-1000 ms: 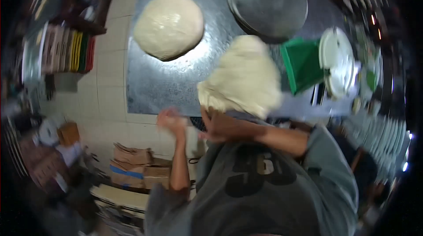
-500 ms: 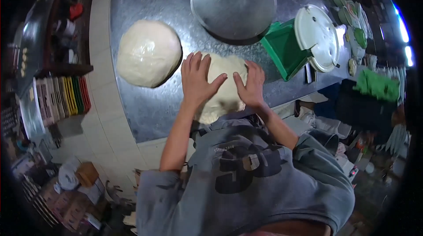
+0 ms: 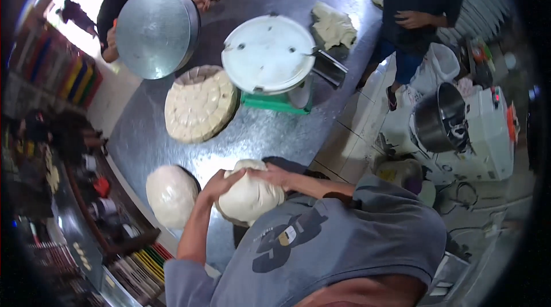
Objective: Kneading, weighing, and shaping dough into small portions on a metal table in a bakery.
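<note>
My left hand (image 3: 221,182) grips the left side of a pale dough mass (image 3: 249,198) near the table's front edge, fingers bent over its top. On its upper right, my right hand (image 3: 271,175) also grips it, with the fingers partly hidden in the folds. A smooth dough mound (image 3: 171,195) sits to the left. Farther back lies a round of dough pressed into many portions (image 3: 200,115), beside a green scale (image 3: 275,103) with a white round plate (image 3: 267,51).
A person (image 3: 117,20) across the steel table (image 3: 138,129) holds a round metal pan (image 3: 152,34) upright. Another person (image 3: 419,3) stands right, near loose dough (image 3: 333,28). A mixing bowl (image 3: 436,120) and white machine (image 3: 488,135) are on the right; shelving (image 3: 115,221) is left.
The view has swung round toward the table's far side. The pan is lifted, exposing the portioned dough. My dough is more bunched, and my hands have moved closer together over it.
</note>
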Action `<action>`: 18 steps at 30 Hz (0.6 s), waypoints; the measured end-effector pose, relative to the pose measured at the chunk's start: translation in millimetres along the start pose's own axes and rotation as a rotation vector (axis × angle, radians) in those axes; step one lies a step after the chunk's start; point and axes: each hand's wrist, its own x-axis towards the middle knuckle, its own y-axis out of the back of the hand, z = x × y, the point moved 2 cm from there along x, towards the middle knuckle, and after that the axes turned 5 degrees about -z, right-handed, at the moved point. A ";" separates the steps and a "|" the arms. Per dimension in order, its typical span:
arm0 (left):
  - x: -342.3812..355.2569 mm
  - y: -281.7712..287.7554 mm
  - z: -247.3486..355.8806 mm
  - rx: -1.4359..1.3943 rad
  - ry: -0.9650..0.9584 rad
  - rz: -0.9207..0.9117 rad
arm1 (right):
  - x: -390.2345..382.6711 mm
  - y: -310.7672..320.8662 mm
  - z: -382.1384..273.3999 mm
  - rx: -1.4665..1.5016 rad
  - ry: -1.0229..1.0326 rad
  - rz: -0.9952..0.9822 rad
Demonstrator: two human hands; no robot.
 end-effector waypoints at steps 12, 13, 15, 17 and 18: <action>-237.7 34.2 3.4 0.081 -1.091 1.447 | -111.1 -160.2 -174.0 -1.334 1.977 -0.004; -226.0 12.5 -5.1 0.272 -1.132 1.342 | -114.5 -145.3 -155.3 -1.311 2.055 0.001; -178.5 -48.1 -20.3 0.327 -1.115 1.376 | -115.6 -104.8 -103.1 -1.447 1.762 -0.086; -138.4 -112.3 -32.9 0.209 -0.783 1.093 | -122.0 -56.6 -50.4 -1.477 1.283 0.005; -126.8 -141.2 -43.2 0.059 -0.484 0.827 | -125.3 -31.7 -26.1 -1.463 0.832 -0.010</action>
